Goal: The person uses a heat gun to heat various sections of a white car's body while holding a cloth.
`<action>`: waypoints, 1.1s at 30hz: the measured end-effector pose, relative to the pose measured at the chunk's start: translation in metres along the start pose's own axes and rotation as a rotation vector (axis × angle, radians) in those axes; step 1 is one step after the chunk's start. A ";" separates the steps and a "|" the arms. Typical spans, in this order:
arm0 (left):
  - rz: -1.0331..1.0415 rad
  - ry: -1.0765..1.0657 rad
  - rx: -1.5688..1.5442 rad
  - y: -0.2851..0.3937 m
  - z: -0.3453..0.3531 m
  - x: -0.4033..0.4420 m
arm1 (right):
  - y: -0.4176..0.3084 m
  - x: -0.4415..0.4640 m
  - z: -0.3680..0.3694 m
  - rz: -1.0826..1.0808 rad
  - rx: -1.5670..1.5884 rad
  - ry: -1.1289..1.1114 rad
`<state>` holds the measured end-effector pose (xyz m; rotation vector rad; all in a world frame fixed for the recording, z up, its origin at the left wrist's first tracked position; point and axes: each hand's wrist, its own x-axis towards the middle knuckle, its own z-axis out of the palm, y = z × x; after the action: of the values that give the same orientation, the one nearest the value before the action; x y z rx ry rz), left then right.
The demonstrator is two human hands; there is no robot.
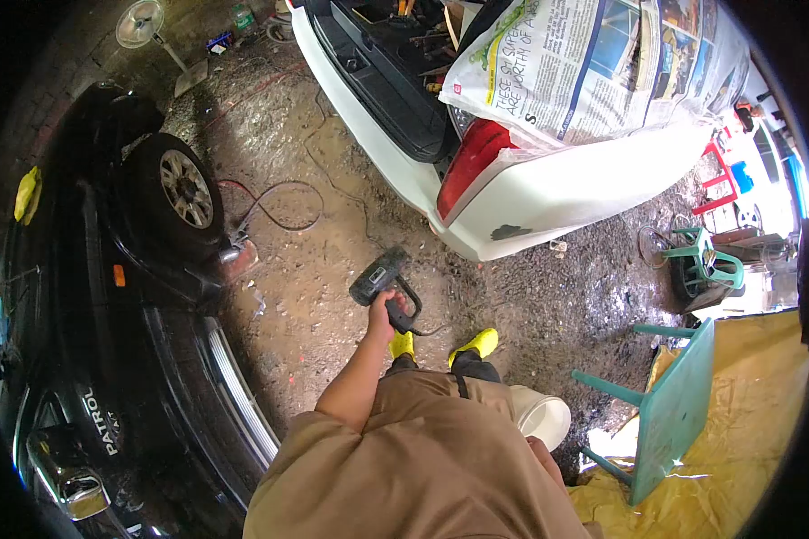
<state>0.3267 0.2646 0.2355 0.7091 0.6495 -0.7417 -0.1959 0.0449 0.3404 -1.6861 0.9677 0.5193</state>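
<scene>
My left hand (387, 312) is wrapped around the handle of a black corded heat gun (379, 277), held out in front of my body above the dirt floor. Its cord leaves the bottom of the handle near my yellow shoes (476, 346). At my right side, only a small part of my right hand (545, 456) shows past my brown shirt, close to a white bucket (543, 420). The fingers of that hand are hidden. Ahead stands a white car bumper (548, 202) with a dark patch near its lower corner and a red tail light (478, 162).
Newspaper and plastic sheeting (593, 72) cover part of the white car. A black vehicle (153, 377) with a wheel (186, 189) stands at left. A hose (288, 225) and cable lie on the ground. At right are a tipped green table (679, 413), green stools (701, 260) and yellow sheeting (755, 395).
</scene>
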 end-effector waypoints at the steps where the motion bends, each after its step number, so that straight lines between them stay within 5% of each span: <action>1: -0.004 0.003 0.000 0.000 -0.001 0.000 | -0.002 0.001 0.001 0.159 0.001 0.023; 2: -0.001 0.006 -0.024 0.001 0.001 -0.005 | -0.010 0.002 0.002 0.318 0.003 0.046; 6: 0.010 -0.036 -0.076 0.010 0.012 -0.032 | 0.007 0.004 0.003 0.211 0.061 0.033; 15: 0.103 -0.137 0.032 0.039 0.052 -0.055 | -0.041 0.014 0.000 0.360 0.013 0.069; 17: 0.095 -0.112 0.031 0.039 0.057 -0.055 | -0.002 0.027 -0.005 0.127 -0.051 0.018; 19: 0.108 -0.087 0.058 0.036 0.052 -0.051 | 0.071 0.045 -0.014 -0.435 -0.266 -0.063; 21: 0.104 -0.088 0.069 0.030 0.040 -0.039 | 0.069 0.045 -0.014 -0.680 -0.429 -0.056; 24: 0.071 -0.069 0.069 0.020 0.023 -0.033 | 0.066 0.039 -0.007 -0.413 -0.303 -0.084; 27: 0.035 0.003 0.068 0.010 0.012 -0.027 | 0.055 0.031 0.007 0.223 0.112 -0.031; 29: 0.020 0.006 0.053 0.004 0.004 -0.019 | -0.014 0.011 0.010 0.437 0.183 0.078; 31: 0.005 0.011 0.031 -0.002 -0.003 -0.014 | 0.009 0.014 0.005 -0.005 -0.226 -0.018; 33: -0.009 0.018 0.004 -0.003 -0.005 -0.013 | -0.002 0.010 0.004 -0.012 -0.232 -0.022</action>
<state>0.3157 0.2711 0.2412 0.7172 0.6683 -0.7460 -0.1880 0.0455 0.3329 -1.8867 0.9083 0.6616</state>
